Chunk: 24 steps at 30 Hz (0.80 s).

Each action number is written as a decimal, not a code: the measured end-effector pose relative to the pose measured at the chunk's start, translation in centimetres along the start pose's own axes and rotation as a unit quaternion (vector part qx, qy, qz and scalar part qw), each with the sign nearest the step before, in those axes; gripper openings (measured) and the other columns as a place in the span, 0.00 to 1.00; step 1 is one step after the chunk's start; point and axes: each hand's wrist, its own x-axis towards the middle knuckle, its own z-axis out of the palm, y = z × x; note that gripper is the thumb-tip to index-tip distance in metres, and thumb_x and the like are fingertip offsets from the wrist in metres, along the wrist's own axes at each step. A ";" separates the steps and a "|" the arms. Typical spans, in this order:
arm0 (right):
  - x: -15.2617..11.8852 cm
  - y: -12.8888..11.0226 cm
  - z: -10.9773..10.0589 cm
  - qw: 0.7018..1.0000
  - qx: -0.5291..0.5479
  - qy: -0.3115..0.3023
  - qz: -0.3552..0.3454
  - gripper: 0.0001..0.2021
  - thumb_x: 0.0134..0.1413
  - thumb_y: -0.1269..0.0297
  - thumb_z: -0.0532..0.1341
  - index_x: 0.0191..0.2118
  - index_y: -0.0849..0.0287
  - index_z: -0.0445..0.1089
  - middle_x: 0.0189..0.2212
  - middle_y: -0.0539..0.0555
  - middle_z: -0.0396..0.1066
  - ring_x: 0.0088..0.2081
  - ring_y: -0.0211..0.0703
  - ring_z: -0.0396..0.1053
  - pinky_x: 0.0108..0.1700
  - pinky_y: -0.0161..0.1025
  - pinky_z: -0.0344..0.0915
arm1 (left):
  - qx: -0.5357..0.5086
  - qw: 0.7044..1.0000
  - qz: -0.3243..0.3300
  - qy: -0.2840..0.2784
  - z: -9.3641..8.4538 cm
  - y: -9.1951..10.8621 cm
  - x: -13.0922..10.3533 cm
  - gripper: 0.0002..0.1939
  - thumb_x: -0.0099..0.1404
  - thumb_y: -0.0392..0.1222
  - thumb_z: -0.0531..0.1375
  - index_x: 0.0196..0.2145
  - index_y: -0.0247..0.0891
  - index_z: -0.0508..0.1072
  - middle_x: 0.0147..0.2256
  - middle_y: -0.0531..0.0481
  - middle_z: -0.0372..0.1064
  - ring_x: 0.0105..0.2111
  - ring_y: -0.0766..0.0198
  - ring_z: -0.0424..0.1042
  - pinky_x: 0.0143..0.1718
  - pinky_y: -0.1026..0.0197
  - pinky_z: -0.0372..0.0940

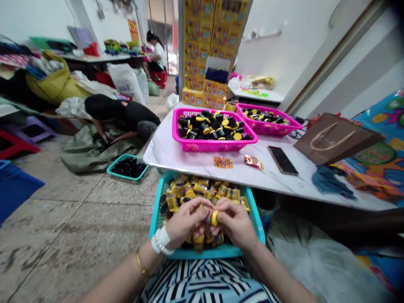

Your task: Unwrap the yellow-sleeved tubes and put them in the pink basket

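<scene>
Over the teal basket [257,219] in my lap, both hands are closed around one small yellow-capped container [214,217]. My left hand [187,219] grips its left side, where a bit of printed wrapper shows between the fingers. My right hand [236,222] pinches it at the yellow cap. Fingers cover most of its body. Below them the basket is filled with similar small containers in yellow printed wrappers [172,203], some showing black or yellow ends.
Black-and-yellow containers fill a pink basket [214,146] and another pink basket [271,126] on the white table [195,162]. Two wrappers, a phone [282,160] and a brown paper bag [337,136] lie there. At left, a person [126,113] bends beside a small teal tray [143,174].
</scene>
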 end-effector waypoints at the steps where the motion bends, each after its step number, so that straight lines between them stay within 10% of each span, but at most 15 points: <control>1: 0.1 -0.4 0.1 1.000 -0.014 -0.005 0.003 0.12 0.48 0.59 0.73 0.36 0.57 0.75 0.36 0.48 0.67 0.24 0.33 0.73 0.24 0.33 0.76 | -0.023 1.000 0.005 -0.001 -0.1 0.1 0.0 0.24 0.57 0.56 0.69 0.42 0.35 0.73 0.24 0.54 0.68 0.17 0.74 0.61 0.17 0.72 0.54; 15: -0.1 -1.0 -0.3 0.991 -0.115 -0.024 -0.069 0.04 0.50 0.62 0.72 0.34 0.50 0.79 0.34 0.49 0.62 0.27 0.35 0.70 0.25 0.38 0.77 | -0.074 0.996 -0.053 -0.004 -0.2 0.4 0.3 0.27 0.49 0.56 0.73 0.36 0.32 0.73 0.23 0.54 0.68 0.15 0.78 0.54 0.15 0.70 0.44; 20: -0.1 -3.1 -0.4 0.916 -0.362 -0.073 -0.153 0.13 0.56 0.62 0.68 0.47 0.47 0.79 0.40 0.56 0.69 0.39 0.44 0.72 0.38 0.38 0.75 | -0.066 0.995 -0.058 0.044 0.2 0.1 -0.2 0.27 0.49 0.61 0.72 0.30 0.35 0.69 0.16 0.59 0.63 0.11 0.77 0.53 0.12 0.71 0.43; 24: 0.3 -3.6 -1.2 0.902 -0.351 -0.106 -0.226 0.10 0.58 0.57 0.65 0.44 0.47 0.81 0.37 0.58 0.72 0.38 0.47 0.75 0.36 0.37 0.76 | -0.117 0.992 -0.054 -0.006 0.2 0.1 -1.2 0.35 0.45 0.59 0.75 0.42 0.32 0.72 0.19 0.54 0.70 0.10 0.75 0.58 0.11 0.71 0.51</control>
